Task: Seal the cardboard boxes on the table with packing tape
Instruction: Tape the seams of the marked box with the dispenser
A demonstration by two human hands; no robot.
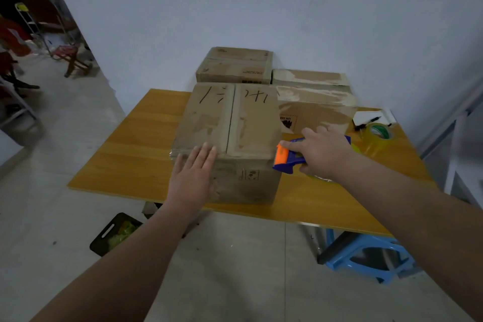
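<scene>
- dispenser: its handle is buried in the right hand, and the roll on it shows only as a sliver under the wrist.
- label on the near box is too small to read.
- stool: its top is hidden under the table (only legs show).
- doorway clutter at left is a blur.
- both forearms run off the bottom edge.

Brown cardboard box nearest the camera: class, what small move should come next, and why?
Probably slide the blue-and-orange plastic tape dispenser, gripped by the right hand, across to the centre seam: it looks untaped, and the left hand lies flat on the brown cardboard box.
</scene>
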